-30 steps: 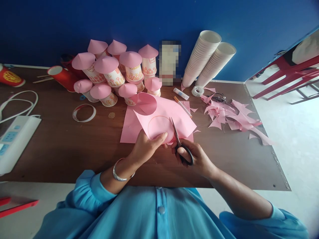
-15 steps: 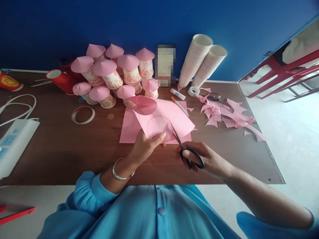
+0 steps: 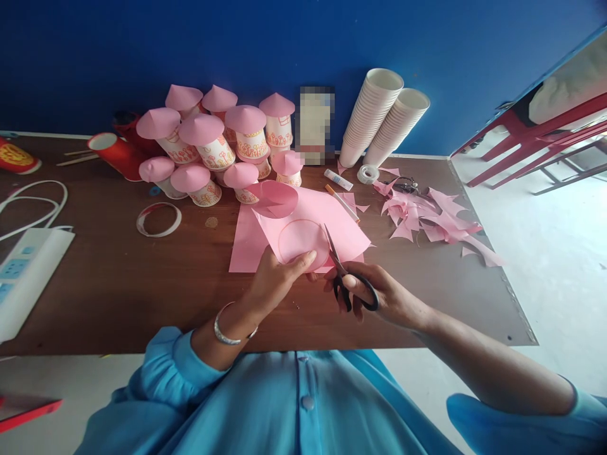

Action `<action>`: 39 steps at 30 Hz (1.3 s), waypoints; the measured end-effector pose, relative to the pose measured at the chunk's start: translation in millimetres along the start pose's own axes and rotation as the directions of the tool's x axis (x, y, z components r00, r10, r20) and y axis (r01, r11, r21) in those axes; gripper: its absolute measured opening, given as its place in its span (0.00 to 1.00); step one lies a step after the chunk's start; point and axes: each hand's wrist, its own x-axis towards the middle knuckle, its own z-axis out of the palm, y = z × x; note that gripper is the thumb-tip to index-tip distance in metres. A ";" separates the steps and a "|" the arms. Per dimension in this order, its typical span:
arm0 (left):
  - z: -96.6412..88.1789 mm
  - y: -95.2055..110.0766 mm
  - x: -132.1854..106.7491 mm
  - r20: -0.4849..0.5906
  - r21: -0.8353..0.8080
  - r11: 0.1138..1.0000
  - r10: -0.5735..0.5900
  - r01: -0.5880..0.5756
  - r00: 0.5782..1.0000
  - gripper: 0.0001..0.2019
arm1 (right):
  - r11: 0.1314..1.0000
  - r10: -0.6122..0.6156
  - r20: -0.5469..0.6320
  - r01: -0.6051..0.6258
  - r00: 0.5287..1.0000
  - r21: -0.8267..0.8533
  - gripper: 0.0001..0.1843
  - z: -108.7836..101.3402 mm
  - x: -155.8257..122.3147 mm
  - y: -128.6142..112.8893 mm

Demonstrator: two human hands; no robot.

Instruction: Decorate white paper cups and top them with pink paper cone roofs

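My left hand (image 3: 282,272) pinches the near edge of a pink paper sheet (image 3: 332,212), thumb on top and fingers beneath. A circle is drawn on the sheet in an orange-brown line, and the sheet's far left part curls up. Black-handled scissors (image 3: 336,256) are in my right hand (image 3: 379,294), its fingers through the loops. Their blades lie at the right side of the drawn circle, pointing away from me. Under the held sheet, another pink sheet (image 3: 244,243) lies flat on the table.
Several paper cups with pink cone tops (image 3: 202,129) stand at the back left. White cup stacks (image 3: 374,110), a glue stick (image 3: 338,179), a tape roll (image 3: 368,174), an orange-capped marker (image 3: 341,201) and pink scraps (image 3: 427,215) are to the right. A white power strip (image 3: 28,265) lies left.
My right hand has moved slightly left and away from me, carrying the scissors farther along the circle. The handle loops are closer together. My left hand keeps its hold on the sheet.
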 end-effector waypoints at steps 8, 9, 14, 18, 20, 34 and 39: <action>3.0 9.3 0.4 -0.006 0.118 0.993 0.022 -0.021 1.000 0.10 | 0.993 0.105 0.001 -0.105 0.994 -0.050 0.30 -10.1 -15.1 -13.0; 3.5 10.4 -0.2 0.005 0.114 0.993 0.025 -0.025 1.000 0.10 | 0.992 0.108 0.010 -0.107 0.994 -0.067 0.31 -12.2 -14.9 -15.5; 4.5 10.7 -2.7 0.038 0.130 0.991 0.027 -0.032 0.999 0.11 | 0.990 0.087 0.025 -0.084 0.996 -0.111 0.34 -17.9 -5.5 -22.3; 3.2 3.1 -2.0 0.042 0.015 1.000 0.024 -0.025 0.999 0.09 | 0.990 0.010 0.016 -0.007 1.000 -0.141 0.34 -18.1 4.0 -18.4; 1.9 -1.2 -1.5 0.034 -0.049 0.999 0.017 -0.015 0.999 0.10 | 0.991 -0.032 0.015 0.034 0.999 -0.133 0.33 -17.3 8.4 -13.3; -3.2 -4.0 -1.6 0.076 -0.147 0.989 0.000 0.011 0.997 0.10 | 0.985 -0.171 0.030 0.171 0.985 -0.023 0.29 -10.9 22.6 11.9; -3.0 -5.8 -1.2 0.064 -0.134 0.991 -0.006 0.014 0.998 0.11 | 0.980 -0.190 0.024 0.192 0.981 -0.060 0.29 -11.9 21.9 14.3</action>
